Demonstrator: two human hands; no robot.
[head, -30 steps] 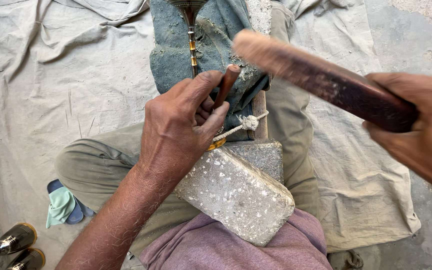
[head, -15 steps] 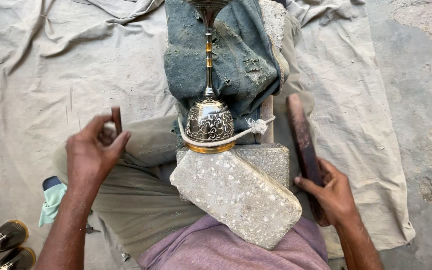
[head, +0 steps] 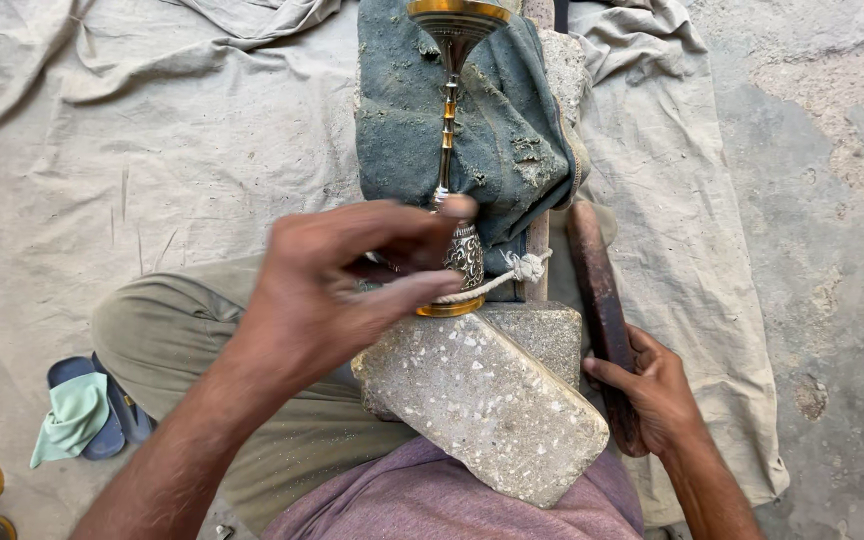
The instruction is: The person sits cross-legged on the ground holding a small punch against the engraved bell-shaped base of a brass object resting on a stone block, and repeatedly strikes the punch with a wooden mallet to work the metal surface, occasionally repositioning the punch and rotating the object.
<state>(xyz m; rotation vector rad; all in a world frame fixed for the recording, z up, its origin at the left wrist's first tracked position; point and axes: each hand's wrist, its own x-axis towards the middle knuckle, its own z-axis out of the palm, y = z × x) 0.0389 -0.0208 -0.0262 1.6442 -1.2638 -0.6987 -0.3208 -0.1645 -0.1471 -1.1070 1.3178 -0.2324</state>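
1. The left hand [head: 327,285] reaches in from the lower left toward the engraved brass vessel [head: 464,258], fingers half curled and spread, thumb tip at its neck; blurred, so whether it grips anything cannot be told.
2. The vessel lies just beyond the stone block [head: 487,400], bound by a white cord [head: 512,275], its slim stem running up over a blue-grey cloth [head: 497,130].
3. The right hand [head: 652,390], right of the block, is closed around a dark wooden mallet [head: 597,290] lying lengthwise.
4. The left hand hides the vessel's left side; the vessel's top is cut off.
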